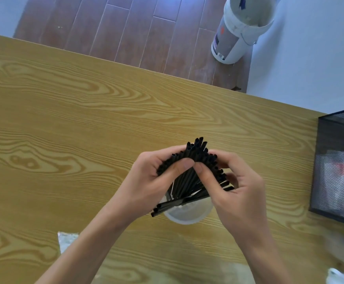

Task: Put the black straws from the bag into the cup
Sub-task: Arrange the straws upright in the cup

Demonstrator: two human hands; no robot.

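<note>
We pinch a fanned bundle of black straws (189,177) with both hands, left hand (146,181) and right hand (234,187) thumbs meeting mid-bundle. Straws run down toward us into the cup (187,214) directly below; two slant out leftward over its rim.

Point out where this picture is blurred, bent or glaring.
Head view: wide-angle lens bows the table edge; lower right corner is smeared by blur; the bag is soft; straws and both hands, left and right, are fairly sharp; light is even, without harsh glare.
</note>
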